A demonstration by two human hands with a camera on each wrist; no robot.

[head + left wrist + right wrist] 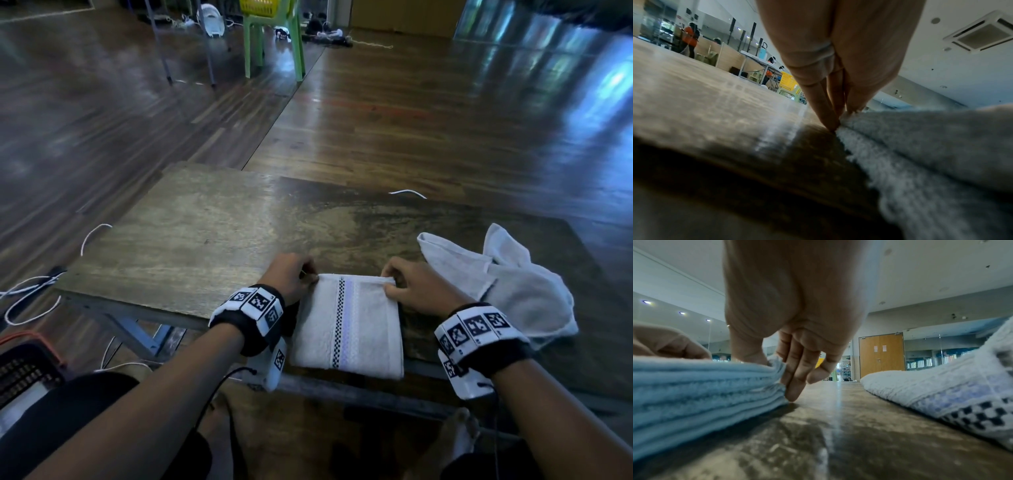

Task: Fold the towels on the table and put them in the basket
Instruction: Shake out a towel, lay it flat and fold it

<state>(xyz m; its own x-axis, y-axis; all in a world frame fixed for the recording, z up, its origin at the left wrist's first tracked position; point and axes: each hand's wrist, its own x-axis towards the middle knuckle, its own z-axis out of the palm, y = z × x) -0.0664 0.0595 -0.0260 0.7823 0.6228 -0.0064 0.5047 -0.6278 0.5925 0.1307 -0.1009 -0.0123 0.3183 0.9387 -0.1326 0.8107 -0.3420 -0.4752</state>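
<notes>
A folded white towel (349, 325) with a checkered stripe lies at the near edge of the wooden table (205, 240). My left hand (310, 275) pinches its far left corner, where thumb and fingers (828, 116) meet on the towel's edge (920, 146). At the far right corner my right hand (390, 285) pinches the top layers, thumb above and fingers (795, 386) against the stacked folds (694, 386). A second white towel (507, 284) lies crumpled and unfolded just right of my right hand, its checkered border (972, 415) showing.
A dark basket (20, 370) with an orange rim sits on the floor at the lower left beside my knee. Far off, a yellow basket (263, 8) rests on a green chair (274, 44). White cables (27, 294) trail on the floor left of the table.
</notes>
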